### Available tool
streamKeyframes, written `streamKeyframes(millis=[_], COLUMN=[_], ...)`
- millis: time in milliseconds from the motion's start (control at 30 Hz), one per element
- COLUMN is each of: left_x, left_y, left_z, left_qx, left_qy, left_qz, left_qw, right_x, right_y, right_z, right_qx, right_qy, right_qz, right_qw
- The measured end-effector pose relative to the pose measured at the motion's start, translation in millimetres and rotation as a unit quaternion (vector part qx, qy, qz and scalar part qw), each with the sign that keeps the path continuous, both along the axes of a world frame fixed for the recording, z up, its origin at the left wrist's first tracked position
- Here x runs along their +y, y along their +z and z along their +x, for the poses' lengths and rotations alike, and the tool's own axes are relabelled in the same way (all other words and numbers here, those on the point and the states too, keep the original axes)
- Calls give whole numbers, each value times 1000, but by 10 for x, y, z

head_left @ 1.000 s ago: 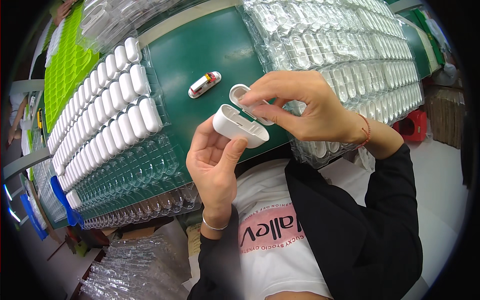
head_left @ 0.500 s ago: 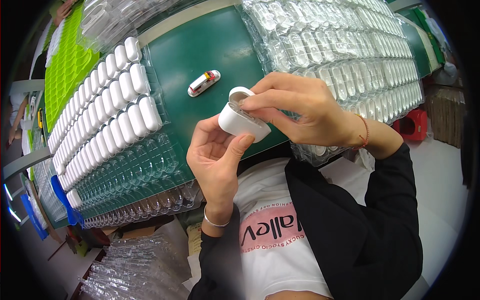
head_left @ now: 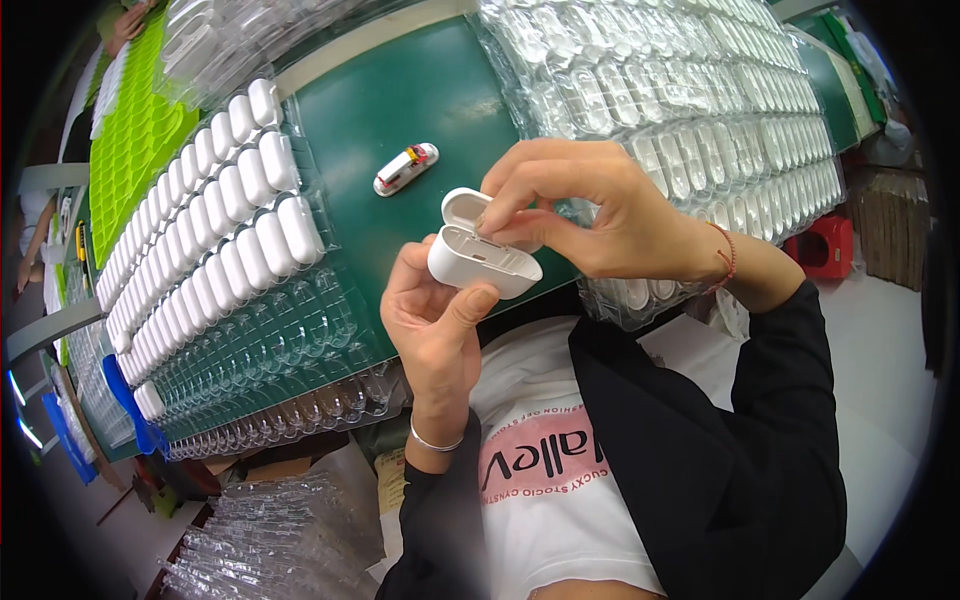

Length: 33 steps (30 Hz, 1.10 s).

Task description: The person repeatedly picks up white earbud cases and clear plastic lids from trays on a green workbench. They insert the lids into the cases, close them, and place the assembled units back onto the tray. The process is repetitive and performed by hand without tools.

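Observation:
My left hand (head_left: 438,325) holds a white earbud charging case (head_left: 478,262) by its lower body, thumb in front and fingers behind. The case's lid stands up, so its hollow interior with small slots shows. My right hand (head_left: 570,205) pinches at the hinge side, fingertips pressed to the inside of the lid; whether a small part is between them is hidden. Beyond the case, a small white oval piece with red and yellow parts (head_left: 407,169) lies on the green table mat (head_left: 400,90).
Left of me, a clear tray holds rows of closed white cases (head_left: 232,205), with vacant clear pockets (head_left: 250,335) at its near side. To the right lie trays of white shell parts (head_left: 690,110). A red stool (head_left: 822,248) stands on the floor; a bright green tray (head_left: 140,140) is farther left.
The case has tilted toward me, so its interior now shows more fully. My right fingers have shifted slightly along the lid and hinge; the oval piece stays put.

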State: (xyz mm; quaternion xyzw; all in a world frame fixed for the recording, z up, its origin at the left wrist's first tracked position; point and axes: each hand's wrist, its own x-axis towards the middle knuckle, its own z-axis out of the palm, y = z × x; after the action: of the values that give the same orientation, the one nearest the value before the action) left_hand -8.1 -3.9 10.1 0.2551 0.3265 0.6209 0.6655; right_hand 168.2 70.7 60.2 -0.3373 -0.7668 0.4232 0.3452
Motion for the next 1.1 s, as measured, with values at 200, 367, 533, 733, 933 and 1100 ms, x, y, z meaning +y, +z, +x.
streamKeyframes(millis=[200,367,533,733,933,1100], left_x=[-30,-54,-100,-95,-11,-243], left_y=[45,276,247,214,529,239], left_z=[-89,-249,-353,-437,-262,-484], left_qx=[-14,38,74,90,119,183], left_qy=[21,94,196,181,225,-3], left_qz=[66,5,70,114,8,60], left_qw=[997,995,975,973,967,981], right_x=[88,213,105,122,528,1036], right_y=[116,321,263,314,367,240], right_z=[-110,-343,-568,-679,-634,-519], right_qx=[-5,38,22,16,-12,-1], right_qy=[59,63,124,141,66,-27], right_qz=[42,97,156,104,71,27], right_qw=[997,993,980,984,995,999])
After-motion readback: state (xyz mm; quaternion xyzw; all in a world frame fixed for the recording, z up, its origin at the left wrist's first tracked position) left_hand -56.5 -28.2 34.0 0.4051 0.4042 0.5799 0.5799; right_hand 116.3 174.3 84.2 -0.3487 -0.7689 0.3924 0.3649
